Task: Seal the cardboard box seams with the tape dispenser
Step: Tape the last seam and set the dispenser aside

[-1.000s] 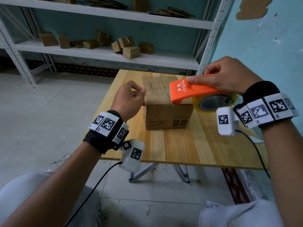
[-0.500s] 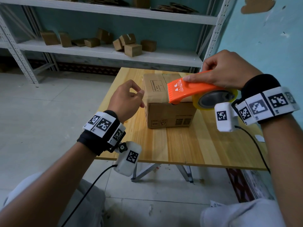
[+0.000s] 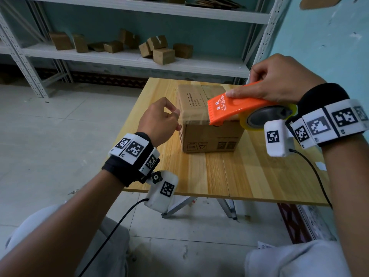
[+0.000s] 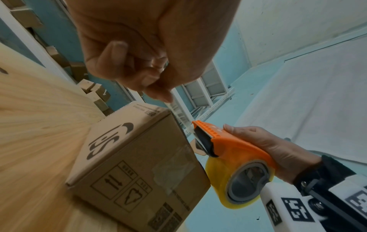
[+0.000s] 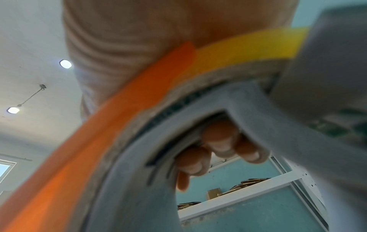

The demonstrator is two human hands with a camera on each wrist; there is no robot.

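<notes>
A small cardboard box stands on the wooden table. My right hand grips the orange tape dispenser with its yellowish tape roll above the box's right top edge. My left hand pinches the free end of a clear tape strip that stretches from the dispenser's blade across the box top. In the right wrist view the dispenser fills the frame, with fingertips curled inside the roll's core.
White metal shelving behind the table holds several small cardboard boxes. A teal wall runs along the right. A small white scrap lies on the table's right part. The table's near edge is just above my knees.
The dispenser has stayed above the box's right side while my left hand keeps the tape end at the left edge. The view has shifted slightly; the strip stays stretched over the top.
</notes>
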